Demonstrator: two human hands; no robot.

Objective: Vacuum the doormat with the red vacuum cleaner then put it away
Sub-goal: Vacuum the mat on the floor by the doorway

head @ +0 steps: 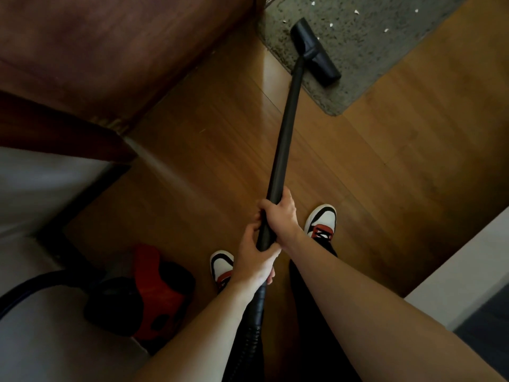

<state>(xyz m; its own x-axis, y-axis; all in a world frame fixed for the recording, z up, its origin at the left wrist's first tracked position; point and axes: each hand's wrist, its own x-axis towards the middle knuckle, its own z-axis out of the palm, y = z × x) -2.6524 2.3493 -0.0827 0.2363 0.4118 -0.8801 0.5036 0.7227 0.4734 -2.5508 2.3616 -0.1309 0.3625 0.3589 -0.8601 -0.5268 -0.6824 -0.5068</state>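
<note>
Head view, looking straight down. Both hands clench the black wand (286, 128) of the vacuum. Right hand (279, 215) sits higher on the tube, fingers wrapped round it. Left hand (254, 261) grips just below, at the joint where the wand meets the ribbed hose (248, 343). The two hands are touching or nearly so; can't tell which.

Wand runs up and away to the floor head (316, 53), which lies flat on the doormat (385, 56), near the mat's left edge and set at an angle. Doormat is grey-green and speckled, at top right on the wood floor (192, 161). Small white scraps (357, 12) lie on the mat beyond the head.

Red vacuum cleaner (157, 288) stands on the floor at lower left, just beside the left shoe (221, 266), black hose looping off its left side. Right shoe (321, 220) is planted further forward. Dark wooden furniture (110, 51) fills the upper left.
</note>
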